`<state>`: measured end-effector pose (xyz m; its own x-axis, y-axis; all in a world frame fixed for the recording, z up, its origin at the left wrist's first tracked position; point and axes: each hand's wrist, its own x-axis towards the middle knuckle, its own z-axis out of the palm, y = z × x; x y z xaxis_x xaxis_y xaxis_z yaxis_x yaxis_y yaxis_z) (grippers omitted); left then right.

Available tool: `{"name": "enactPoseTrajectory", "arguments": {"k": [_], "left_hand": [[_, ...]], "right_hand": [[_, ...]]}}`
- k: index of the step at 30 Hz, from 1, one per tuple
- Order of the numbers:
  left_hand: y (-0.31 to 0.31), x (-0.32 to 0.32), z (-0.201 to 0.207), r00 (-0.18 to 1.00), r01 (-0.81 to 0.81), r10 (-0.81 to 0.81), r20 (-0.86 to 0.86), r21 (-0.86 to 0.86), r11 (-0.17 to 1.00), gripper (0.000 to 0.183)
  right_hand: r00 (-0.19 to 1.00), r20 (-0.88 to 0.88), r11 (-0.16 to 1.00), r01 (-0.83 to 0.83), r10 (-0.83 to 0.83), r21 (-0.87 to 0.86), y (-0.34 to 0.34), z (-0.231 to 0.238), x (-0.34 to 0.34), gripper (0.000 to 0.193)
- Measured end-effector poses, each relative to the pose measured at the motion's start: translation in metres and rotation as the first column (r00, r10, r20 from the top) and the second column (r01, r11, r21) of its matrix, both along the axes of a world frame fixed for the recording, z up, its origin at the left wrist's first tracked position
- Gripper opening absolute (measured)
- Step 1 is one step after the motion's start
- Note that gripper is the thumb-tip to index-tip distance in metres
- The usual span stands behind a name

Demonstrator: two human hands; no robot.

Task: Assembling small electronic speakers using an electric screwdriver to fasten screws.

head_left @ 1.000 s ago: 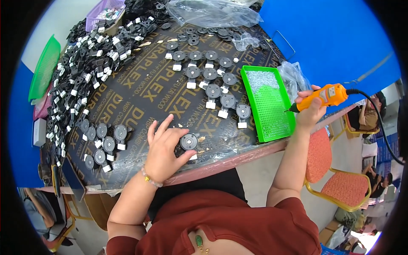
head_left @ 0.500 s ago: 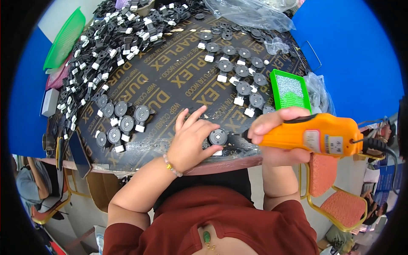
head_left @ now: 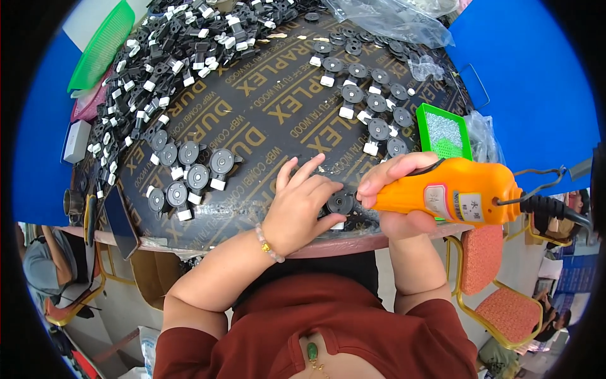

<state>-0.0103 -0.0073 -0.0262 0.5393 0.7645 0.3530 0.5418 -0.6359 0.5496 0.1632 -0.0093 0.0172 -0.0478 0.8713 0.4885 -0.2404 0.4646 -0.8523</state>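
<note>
Smooth orange plastic with a soft sheen covers the power tool, which bears paper-like labels. The disc-shaped part by the table's near edge looks like matt black plastic. The tabletop is smooth and slightly glossy, with shiny film along that edge. Towards its right edge, a green plastic tray holds silvery, metal-looking pieces.

A blue panel rises beyond the right edge of the dark, gold-lettered table, another blue panel beyond its left edge. Past the near right corner stands a gold-framed chair, upholstered orange-red. Pale floor shows past the near edge. The light is bright.
</note>
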Motion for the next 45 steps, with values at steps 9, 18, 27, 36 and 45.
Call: {"name": "enactPoseTrajectory", "arguments": {"k": [9, 18, 27, 36, 45], "left_hand": [[-0.001, 0.003, 0.0, 1.0, -0.008, 0.008, -0.001, 0.01, 1.0, 0.044], [-0.003, 0.005, 0.001, 1.0, -0.026, 0.026, -0.01, 0.03, 0.999, 0.044], [-0.002, 0.008, 0.0, 0.999, -0.019, 0.021, -0.029, 0.045, 0.999, 0.044], [-0.003, 0.009, 0.0, 0.999, -0.034, 0.036, -0.03, 0.039, 0.999, 0.044], [-0.003, 0.01, 0.001, 0.999, -0.029, 0.03, -0.031, 0.039, 0.999, 0.044]], "right_hand": [[0.998, -0.061, 1.0, 0.0, -0.001, -0.019, 0.002, 0.002, 0.003, 0.077], [0.718, 0.138, 0.724, 0.636, -0.682, 0.265, 0.0, 0.017, 0.149, 0.066], [0.545, 0.113, 0.553, 0.79, -0.831, 0.263, -0.002, -0.009, 0.219, 0.056], [0.56, 0.059, 0.553, 0.787, -0.826, 0.272, -0.002, -0.009, 0.218, 0.051], [0.536, 0.066, 0.533, 0.804, -0.841, 0.264, -0.002, -0.009, 0.224, 0.048]]}}
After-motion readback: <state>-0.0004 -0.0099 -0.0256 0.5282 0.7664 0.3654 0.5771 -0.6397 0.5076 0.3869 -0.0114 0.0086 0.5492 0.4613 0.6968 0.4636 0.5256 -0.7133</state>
